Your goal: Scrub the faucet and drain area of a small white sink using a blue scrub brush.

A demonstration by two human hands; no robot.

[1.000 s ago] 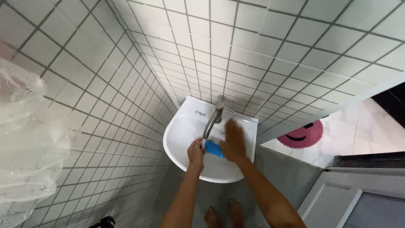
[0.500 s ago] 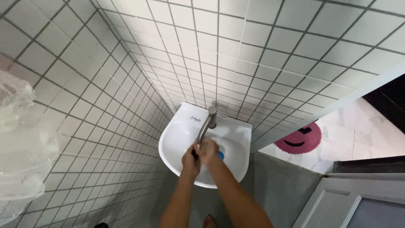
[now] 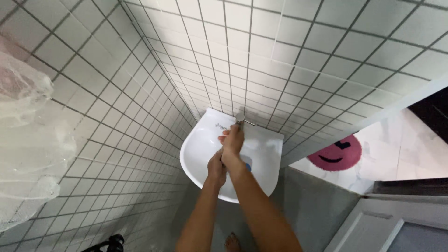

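1. The right hand (image 3: pixel 232 140) has risen from the basin to the metal faucet (image 3: pixel 240 116), fingers wrapped over it.
2. The left hand (image 3: pixel 216 168) stays curled below; its hold is unclear.
3. A blue sponge (image 3: pixel 247 163) peeks out mid-basin in the white sink (image 3: pixel 198 149).

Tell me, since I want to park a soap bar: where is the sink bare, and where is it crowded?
Bare: the sink's left bowl and back ledge, and the right side between the hands and the right rim. Crowded: the middle, where the right hand covers the tap, the left hand sits below it, and a blue thing peeks beside the wrist.
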